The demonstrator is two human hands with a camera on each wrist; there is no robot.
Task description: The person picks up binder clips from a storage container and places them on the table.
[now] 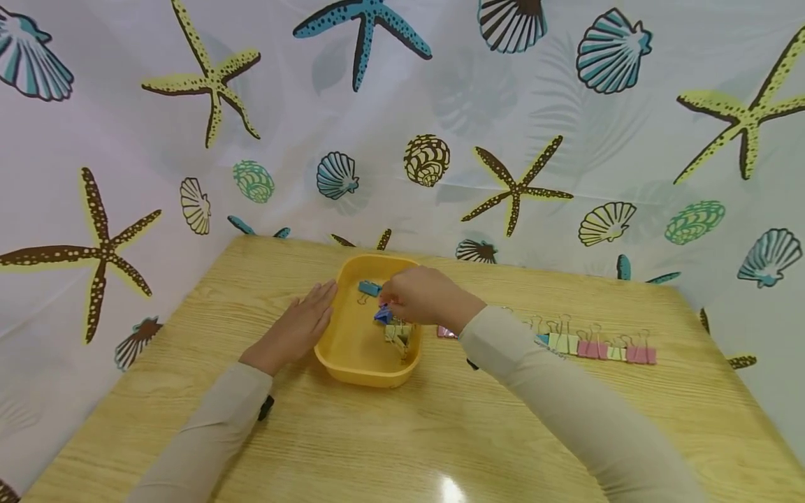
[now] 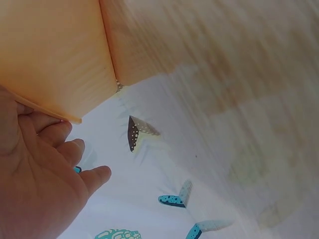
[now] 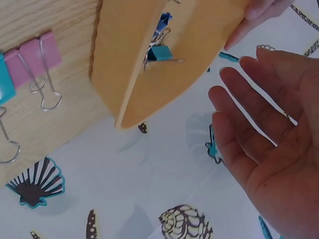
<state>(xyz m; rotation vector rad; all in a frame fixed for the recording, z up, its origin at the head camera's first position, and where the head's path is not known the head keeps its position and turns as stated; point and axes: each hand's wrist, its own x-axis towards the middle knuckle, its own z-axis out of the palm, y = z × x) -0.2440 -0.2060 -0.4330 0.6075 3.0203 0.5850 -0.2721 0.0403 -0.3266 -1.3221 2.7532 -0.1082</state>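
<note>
A yellow plastic bin [image 1: 361,378] stands on the wooden table. Inside lie a blue-teal binder clip [image 1: 370,288], a dark blue binder clip [image 1: 383,316] and several pale yellow binder clips [image 1: 397,331]. My left hand [image 1: 300,327] rests along the bin's left side, its fingers extended against the rim, as the left wrist view [image 2: 45,174] also shows. Over the bin's right part is my right hand [image 1: 415,297], above the clips. In the right wrist view its fingers [image 3: 249,129] are loosely bent and apart, with nothing seen between them. A bit of pink shows near its fingertips in the head view.
To the bin's right runs a row of binder clips, among them a pale green clip [image 1: 562,343] and pink clips [image 1: 641,354], partly hidden behind my right forearm. A white curtain [image 1: 402,105] with shells and starfish hangs behind and beside the table [image 1: 377,440].
</note>
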